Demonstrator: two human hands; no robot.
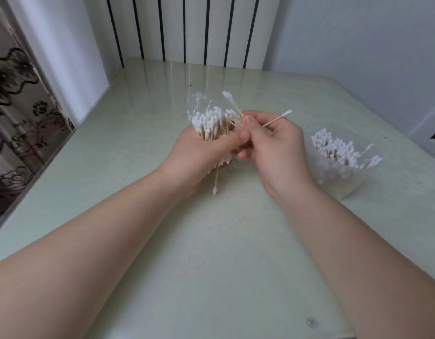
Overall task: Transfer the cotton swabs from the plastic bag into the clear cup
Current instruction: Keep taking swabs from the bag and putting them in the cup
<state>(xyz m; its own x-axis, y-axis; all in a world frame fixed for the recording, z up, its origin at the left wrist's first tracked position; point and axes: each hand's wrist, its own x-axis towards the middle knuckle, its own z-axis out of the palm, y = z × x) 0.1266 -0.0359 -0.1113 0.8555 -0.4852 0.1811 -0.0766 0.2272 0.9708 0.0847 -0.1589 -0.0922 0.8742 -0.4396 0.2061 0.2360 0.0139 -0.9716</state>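
Left of the cup (343,184), the swabs (209,121) stand bunched in the bag (198,101), which the left hand (197,155) grips around its middle. Just beside the bag, on its cup side, the right hand (277,148) pinches a few swabs between thumb and fingers. The task looks mid-transfer, since the cup already holds many. The next move calls for carrying the pinch over the cup's mouth and letting go. How many swabs are pinched is unclear, the left hand hides the bag's bottom, and the cup's rim barely shows.
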